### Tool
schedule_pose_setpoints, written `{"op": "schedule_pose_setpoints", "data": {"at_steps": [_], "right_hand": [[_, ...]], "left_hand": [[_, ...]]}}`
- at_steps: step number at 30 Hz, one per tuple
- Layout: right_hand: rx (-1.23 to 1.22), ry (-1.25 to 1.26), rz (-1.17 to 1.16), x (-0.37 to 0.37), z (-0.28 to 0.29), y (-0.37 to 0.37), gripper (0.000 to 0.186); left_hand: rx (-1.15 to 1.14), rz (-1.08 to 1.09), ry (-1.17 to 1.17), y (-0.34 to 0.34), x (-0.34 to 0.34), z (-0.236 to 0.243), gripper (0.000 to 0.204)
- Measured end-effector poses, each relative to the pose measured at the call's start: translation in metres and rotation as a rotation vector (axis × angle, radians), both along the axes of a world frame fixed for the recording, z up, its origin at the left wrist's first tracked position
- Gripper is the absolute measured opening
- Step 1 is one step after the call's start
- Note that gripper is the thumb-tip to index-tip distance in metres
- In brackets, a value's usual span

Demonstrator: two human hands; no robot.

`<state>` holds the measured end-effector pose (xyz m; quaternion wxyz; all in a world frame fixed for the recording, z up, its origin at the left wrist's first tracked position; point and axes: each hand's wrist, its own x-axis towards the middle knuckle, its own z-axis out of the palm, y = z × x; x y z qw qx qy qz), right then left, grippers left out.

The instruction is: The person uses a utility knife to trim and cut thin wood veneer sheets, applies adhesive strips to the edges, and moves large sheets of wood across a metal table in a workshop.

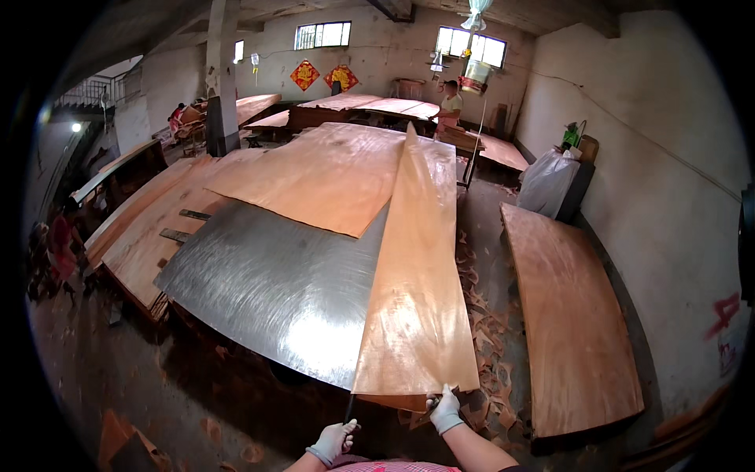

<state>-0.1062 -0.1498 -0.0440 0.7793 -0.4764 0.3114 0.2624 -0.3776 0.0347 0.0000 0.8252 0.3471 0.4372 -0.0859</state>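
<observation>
In gloves, my left hand (pixel 333 441) is closed around a thin dark stick-like tool (pixel 349 407), whose upper end meets the near left corner of a long tan wood veneer sheet (pixel 417 315). What kind of tool it is I cannot make out. My right hand (pixel 445 411) pinches the veneer sheet's near edge by its right corner. That sheet lies lengthwise along the right side of a shiny grey metal-topped table (pixel 275 275) and tapers to a raised fold at the far end. Another veneer sheet (pixel 322 169) covers the table's far part.
A stack of wood panels (pixel 578 322) stands low on the right. Veneer scraps (pixel 484 346) litter the floor beside the table. More wood sheets (pixel 141 236) are piled at left. A person (pixel 450 106) stands at the back, another (pixel 63 240) at far left. A pillar (pixel 222 79) rises behind.
</observation>
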Motion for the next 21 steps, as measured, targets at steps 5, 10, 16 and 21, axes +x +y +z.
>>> {"op": "schedule_pose_setpoints", "data": {"at_steps": [5, 10, 16, 21], "right_hand": [[0.048, 0.092, 0.014, -0.021, -0.037, -0.023, 0.028], [0.016, 0.158, 0.047, -0.041, -0.041, -0.015, 0.032], [-0.233, -0.116, 0.564, -0.099, 0.038, 0.010, 0.041], [-0.448, -0.486, 0.908, -0.131, 0.073, 0.070, 0.052]], "left_hand": [[0.005, -0.013, 0.002, 0.010, 0.010, -0.001, 0.029], [-0.008, -0.035, -0.003, 0.023, 0.009, -0.009, 0.027], [-0.085, -0.101, -0.128, 0.039, -0.004, -0.004, 0.016], [-0.293, -0.547, -0.249, 0.053, -0.010, 0.025, 0.025]]}}
